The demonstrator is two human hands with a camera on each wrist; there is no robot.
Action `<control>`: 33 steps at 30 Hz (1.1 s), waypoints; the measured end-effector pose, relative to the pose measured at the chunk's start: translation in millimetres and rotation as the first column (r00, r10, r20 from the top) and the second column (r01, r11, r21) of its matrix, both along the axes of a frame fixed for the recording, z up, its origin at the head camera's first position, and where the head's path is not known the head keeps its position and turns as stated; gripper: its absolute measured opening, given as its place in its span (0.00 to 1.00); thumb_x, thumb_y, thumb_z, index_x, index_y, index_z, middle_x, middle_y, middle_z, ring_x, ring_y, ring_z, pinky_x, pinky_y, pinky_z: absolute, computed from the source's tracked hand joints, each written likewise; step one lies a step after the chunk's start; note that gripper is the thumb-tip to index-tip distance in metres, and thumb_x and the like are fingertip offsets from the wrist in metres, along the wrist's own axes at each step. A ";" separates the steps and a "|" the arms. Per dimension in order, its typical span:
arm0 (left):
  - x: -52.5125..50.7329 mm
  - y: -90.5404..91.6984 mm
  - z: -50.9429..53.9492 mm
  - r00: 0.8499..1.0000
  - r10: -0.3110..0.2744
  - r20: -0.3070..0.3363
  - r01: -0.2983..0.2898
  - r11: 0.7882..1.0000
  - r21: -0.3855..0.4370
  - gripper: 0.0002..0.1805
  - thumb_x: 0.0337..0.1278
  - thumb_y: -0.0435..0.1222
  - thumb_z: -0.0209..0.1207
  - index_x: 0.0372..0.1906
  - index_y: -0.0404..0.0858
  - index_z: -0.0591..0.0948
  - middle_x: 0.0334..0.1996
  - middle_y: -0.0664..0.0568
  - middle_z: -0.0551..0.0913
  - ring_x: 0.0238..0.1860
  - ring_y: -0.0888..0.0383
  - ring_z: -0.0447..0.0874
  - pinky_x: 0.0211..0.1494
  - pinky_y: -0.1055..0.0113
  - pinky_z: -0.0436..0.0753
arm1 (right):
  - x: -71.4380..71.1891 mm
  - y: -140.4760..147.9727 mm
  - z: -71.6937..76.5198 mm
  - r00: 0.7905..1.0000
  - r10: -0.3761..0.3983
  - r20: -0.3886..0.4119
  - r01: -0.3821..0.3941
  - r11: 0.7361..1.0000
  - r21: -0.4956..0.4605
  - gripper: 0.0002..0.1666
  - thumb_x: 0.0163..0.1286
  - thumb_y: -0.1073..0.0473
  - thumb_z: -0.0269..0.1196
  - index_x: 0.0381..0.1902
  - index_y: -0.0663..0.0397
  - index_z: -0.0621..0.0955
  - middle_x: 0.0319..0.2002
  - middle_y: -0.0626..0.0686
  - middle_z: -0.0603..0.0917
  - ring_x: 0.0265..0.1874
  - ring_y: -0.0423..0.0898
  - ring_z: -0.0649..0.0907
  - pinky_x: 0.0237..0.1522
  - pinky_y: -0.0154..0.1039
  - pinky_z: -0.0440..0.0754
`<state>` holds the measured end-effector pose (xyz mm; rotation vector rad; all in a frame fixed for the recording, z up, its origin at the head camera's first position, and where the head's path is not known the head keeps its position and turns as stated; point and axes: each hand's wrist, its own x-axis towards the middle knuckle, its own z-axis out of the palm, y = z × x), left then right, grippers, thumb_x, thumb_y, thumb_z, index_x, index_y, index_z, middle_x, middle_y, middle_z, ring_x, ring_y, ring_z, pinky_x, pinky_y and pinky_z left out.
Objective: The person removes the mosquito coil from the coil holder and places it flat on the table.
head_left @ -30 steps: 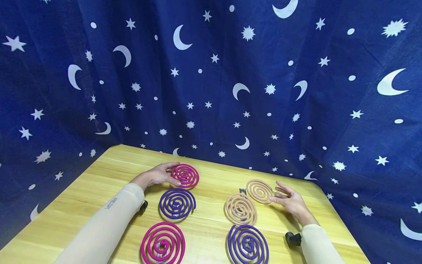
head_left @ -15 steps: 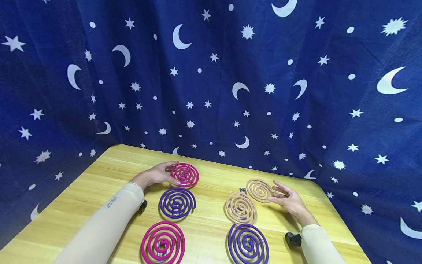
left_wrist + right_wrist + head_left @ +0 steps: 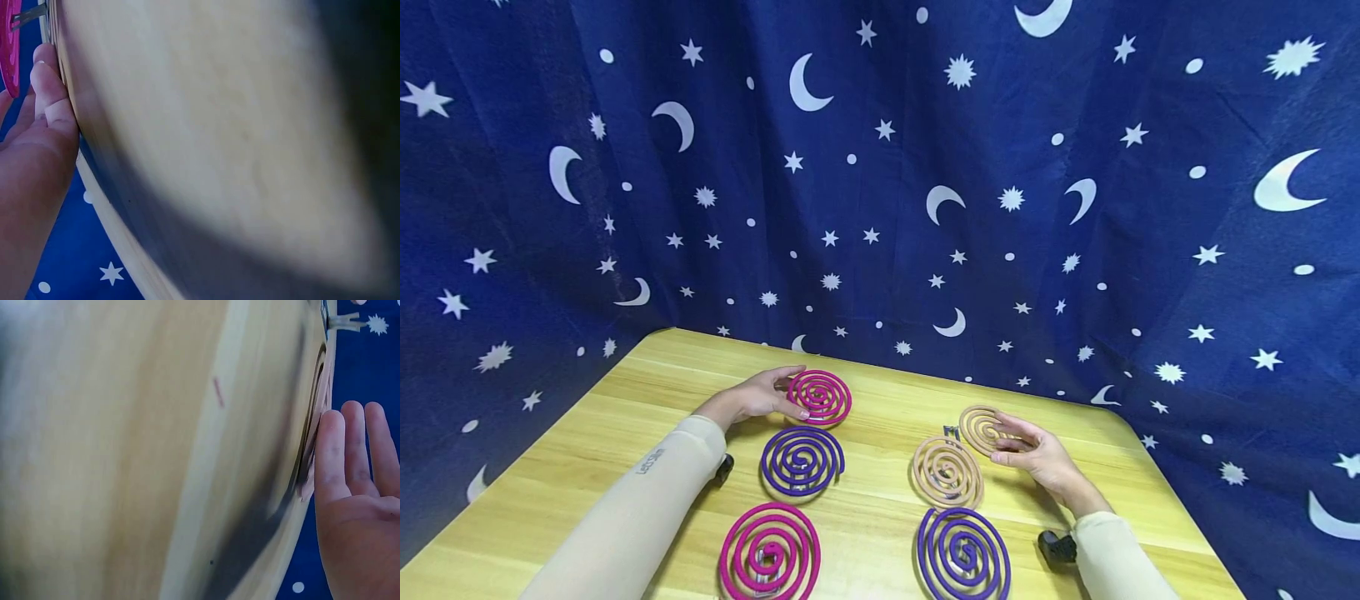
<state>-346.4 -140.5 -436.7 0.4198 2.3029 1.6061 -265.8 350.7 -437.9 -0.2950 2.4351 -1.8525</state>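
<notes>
Just beyond front tan coil, rightward: rear tan coil, your right hand at rim, fingers straight. Farther, leftward: rear pink coil, your left hand gripping rim. Probably light, stiff, brittle; pinch outer edges.

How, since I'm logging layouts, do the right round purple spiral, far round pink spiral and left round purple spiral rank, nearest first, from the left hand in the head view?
1. Far pink spiral: back left, at the left hand.
2. Left purple spiral: middle left.
3. Right purple spiral: front right.
</notes>
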 end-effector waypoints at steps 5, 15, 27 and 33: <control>0.4 -0.4 0.0 1.000 0.000 0.002 0.000 1.000 0.001 0.55 0.44 0.30 0.77 0.77 0.30 0.58 0.66 0.30 0.69 0.68 0.33 0.66 0.72 0.44 0.66 | 0.1 -3.8 -0.9 0.998 0.069 -0.003 -0.069 0.998 -0.001 0.45 0.58 0.73 0.72 0.71 0.74 0.65 0.65 0.71 0.73 0.56 0.54 0.81 0.52 0.37 0.84; -0.2 -0.5 -1.3 1.000 -0.003 0.003 0.003 1.000 0.010 0.55 0.44 0.29 0.77 0.77 0.30 0.58 0.66 0.30 0.69 0.68 0.34 0.66 0.72 0.44 0.65 | 1.6 -8.6 -6.7 0.964 0.266 -0.010 -0.266 0.963 -0.035 0.41 0.61 0.74 0.69 0.69 0.79 0.65 0.63 0.74 0.73 0.55 0.51 0.82 0.54 0.41 0.83; 0.5 -0.6 -0.5 1.000 -0.006 0.004 0.006 1.000 0.018 0.55 0.45 0.30 0.77 0.78 0.34 0.58 0.65 0.31 0.71 0.67 0.36 0.68 0.71 0.45 0.67 | 2.3 -11.6 -11.0 0.921 0.385 0.052 -0.384 0.923 -0.030 0.41 0.62 0.75 0.68 0.69 0.80 0.62 0.64 0.73 0.72 0.55 0.51 0.82 0.55 0.43 0.83; 0.8 -1.2 -1.6 1.000 -0.001 -0.004 0.001 1.000 0.020 0.55 0.44 0.30 0.77 0.78 0.34 0.58 0.63 0.32 0.73 0.65 0.37 0.70 0.70 0.45 0.69 | 5.5 -17.2 -9.5 0.914 0.399 0.077 -0.397 0.917 -0.042 0.41 0.61 0.75 0.69 0.69 0.80 0.63 0.64 0.74 0.72 0.52 0.51 0.83 0.53 0.43 0.84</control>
